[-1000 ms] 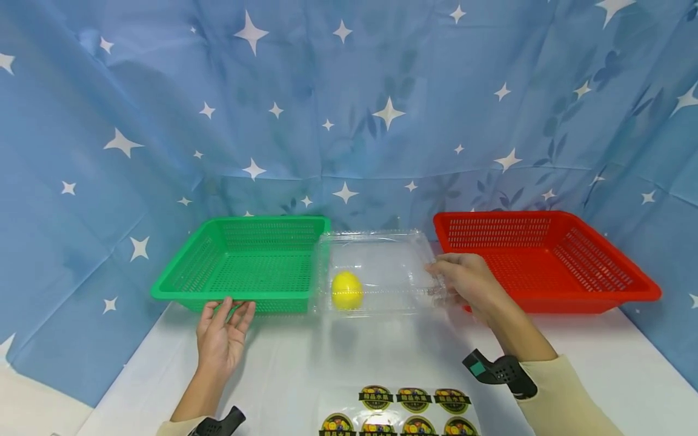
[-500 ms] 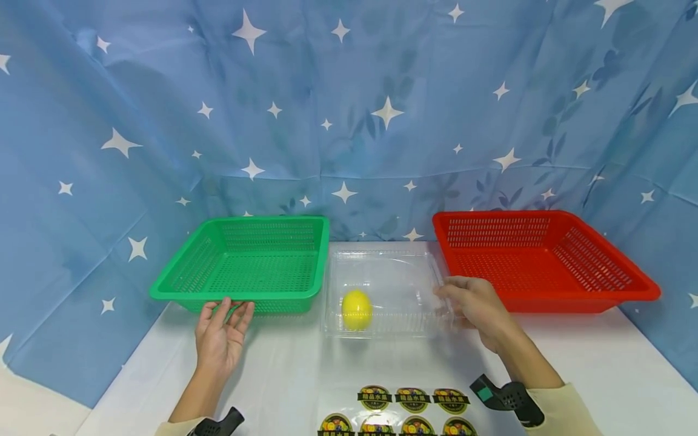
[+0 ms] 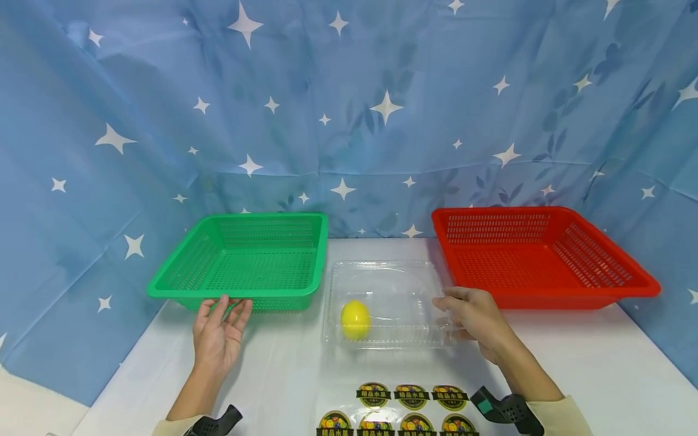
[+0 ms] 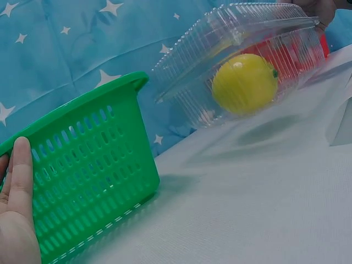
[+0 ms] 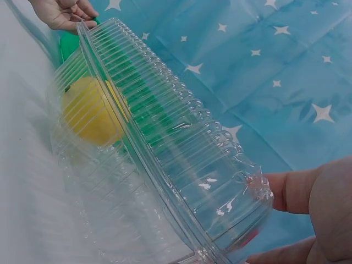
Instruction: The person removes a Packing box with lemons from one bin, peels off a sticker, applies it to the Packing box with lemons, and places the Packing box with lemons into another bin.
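My right hand (image 3: 478, 321) grips the right end of a clear plastic clamshell container (image 3: 403, 303), thumb and fingers at its edge. The lid lies over the base. Through the clear wall shows a yellow lemon (image 3: 355, 320), at the container's left end. In the left wrist view, a shadow falls on the table below the container. My left hand (image 3: 220, 339) touches the front side of the green basket (image 3: 283, 293), just under the rim. Its fingers (image 4: 22, 170) lie fairly straight against the slotted wall in the left wrist view.
A red basket (image 3: 551, 300) stands at the right, close to my right hand. On the white table (image 3: 283, 375), a sheet with several round fruit stickers (image 3: 412, 395) lies near the front. A blue star-patterned curtain (image 3: 349, 109) hangs behind.
My right hand has brought the clamshell container, with the lemon inside, nearer to me and slightly to the right. My left hand has stayed at the green basket.
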Demonstrator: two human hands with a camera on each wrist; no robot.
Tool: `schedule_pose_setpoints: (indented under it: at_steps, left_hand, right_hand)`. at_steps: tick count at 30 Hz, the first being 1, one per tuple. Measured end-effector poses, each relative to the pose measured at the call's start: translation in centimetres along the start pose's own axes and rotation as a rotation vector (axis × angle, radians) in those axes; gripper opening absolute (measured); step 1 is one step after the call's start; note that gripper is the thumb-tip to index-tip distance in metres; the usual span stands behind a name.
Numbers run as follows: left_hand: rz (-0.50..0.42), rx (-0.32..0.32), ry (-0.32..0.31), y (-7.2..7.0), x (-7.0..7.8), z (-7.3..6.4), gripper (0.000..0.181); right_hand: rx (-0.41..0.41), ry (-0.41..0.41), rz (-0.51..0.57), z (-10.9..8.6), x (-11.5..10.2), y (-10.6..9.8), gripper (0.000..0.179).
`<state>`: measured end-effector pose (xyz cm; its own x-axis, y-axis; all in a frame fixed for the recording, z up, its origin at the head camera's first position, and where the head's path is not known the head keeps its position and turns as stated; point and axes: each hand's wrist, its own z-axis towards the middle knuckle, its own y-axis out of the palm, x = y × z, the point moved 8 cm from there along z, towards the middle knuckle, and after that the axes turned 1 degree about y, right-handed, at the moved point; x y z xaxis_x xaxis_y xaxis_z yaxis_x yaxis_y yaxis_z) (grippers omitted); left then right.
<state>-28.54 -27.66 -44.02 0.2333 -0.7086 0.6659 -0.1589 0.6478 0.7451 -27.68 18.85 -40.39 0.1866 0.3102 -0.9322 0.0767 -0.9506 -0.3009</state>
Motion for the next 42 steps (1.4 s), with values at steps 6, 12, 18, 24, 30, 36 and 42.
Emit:
schedule_pose_setpoints:
  at_steps: [6, 12, 18, 24, 30, 36, 42]
  left_hand:
    - [0.038, -0.01, -0.002, 0.0, 0.0, 0.0, 0.008]
    - [0.047, -0.007, 0.0, -0.1, 0.0, 0.0, 0.011]
    - [0.067, -0.011, 0.001, -0.1, 0.0, 0.1, 0.013]
    - [0.073, -0.007, -0.002, 0.0, 0.0, 0.0, 0.01]
    - [0.07, 0.005, 0.001, 0.1, -0.1, -0.1, 0.01]
    - [0.063, -0.015, -0.012, 0.4, -0.5, -0.5, 0.012]
    - [0.093, -0.12, -0.115, 1.5, -2.3, -1.4, 0.009]
  right_hand:
    - [0.003, 0.004, 0.001, 0.2, 0.5, -0.1, 0.074]
    - [-0.007, 0.001, 0.0, 0.3, 0.8, 0.0, 0.074]
    - [-0.013, 0.012, 0.009, 0.4, 1.1, 0.0, 0.074]
    - [-0.007, 0.03, 0.015, 0.5, 1.7, 0.1, 0.073]
    - [0.008, 0.032, 0.016, 0.7, 2.1, 0.0, 0.073]
    - [0.019, 0.042, -0.028, 0.3, 2.1, -0.4, 0.075]
    - [0.04, 0.021, -0.109, -0.4, 1.4, -0.9, 0.069]
